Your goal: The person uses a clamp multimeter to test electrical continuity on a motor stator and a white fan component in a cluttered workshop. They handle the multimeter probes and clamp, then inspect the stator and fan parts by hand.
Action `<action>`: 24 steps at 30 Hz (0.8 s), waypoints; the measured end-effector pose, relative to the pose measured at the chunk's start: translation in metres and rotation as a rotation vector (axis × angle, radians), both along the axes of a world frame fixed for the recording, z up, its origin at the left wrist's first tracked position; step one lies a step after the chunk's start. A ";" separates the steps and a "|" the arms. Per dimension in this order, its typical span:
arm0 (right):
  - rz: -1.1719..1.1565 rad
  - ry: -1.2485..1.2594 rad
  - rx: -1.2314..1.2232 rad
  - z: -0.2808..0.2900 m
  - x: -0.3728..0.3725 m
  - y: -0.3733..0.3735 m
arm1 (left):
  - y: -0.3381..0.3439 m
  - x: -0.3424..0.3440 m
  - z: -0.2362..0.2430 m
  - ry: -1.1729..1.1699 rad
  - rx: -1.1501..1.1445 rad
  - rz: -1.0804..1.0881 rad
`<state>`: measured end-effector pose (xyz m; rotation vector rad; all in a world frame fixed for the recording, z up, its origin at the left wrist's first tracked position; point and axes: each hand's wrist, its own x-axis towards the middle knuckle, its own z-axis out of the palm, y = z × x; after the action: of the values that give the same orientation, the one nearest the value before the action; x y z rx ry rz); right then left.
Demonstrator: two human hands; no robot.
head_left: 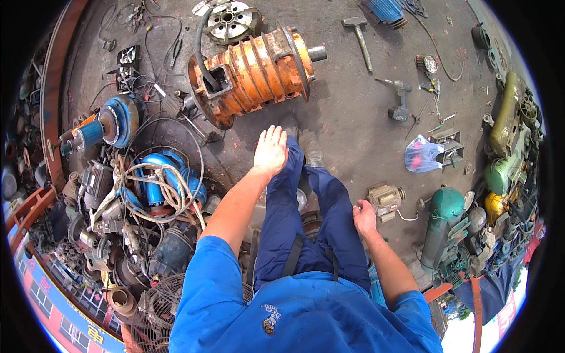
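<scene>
My left hand [271,150] rests open on my left knee, fingers extended and close together. Just beyond it lies a large orange ribbed motor [259,76] with a shaft and an open terminal box. My right hand [364,215] is beside my right thigh, fingers curled; whether they hold anything is too small to make out. Right next to it sits a small tan motor [385,200] with a white cable.
Blue pumps [120,120], coiled cables and metal parts crowd the left. A sledgehammer [360,44], drill [398,100], plastic bag [424,153] and hand tools lie on the right floor [447,100]. Green cylinders [441,223] and machinery line the right edge.
</scene>
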<state>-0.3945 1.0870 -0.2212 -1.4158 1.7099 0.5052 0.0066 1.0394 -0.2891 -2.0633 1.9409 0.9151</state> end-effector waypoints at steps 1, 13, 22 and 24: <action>0.025 0.006 0.001 -0.010 0.017 -0.003 | -0.023 0.010 -0.037 -0.027 -0.069 -0.084; 0.257 0.060 0.037 -0.088 0.111 0.019 | -0.162 0.086 -0.200 -0.202 -0.522 -0.417; 0.312 0.019 0.012 -0.096 0.130 0.014 | -0.154 0.090 -0.216 -0.212 -0.670 -0.410; 0.323 0.013 0.007 -0.097 0.131 0.013 | -0.154 0.090 -0.217 -0.184 -0.689 -0.399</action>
<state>-0.2636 1.0998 -0.3186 -1.6972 1.4925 0.6959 0.0963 0.8853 -0.5063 -1.8123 2.6591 -0.0463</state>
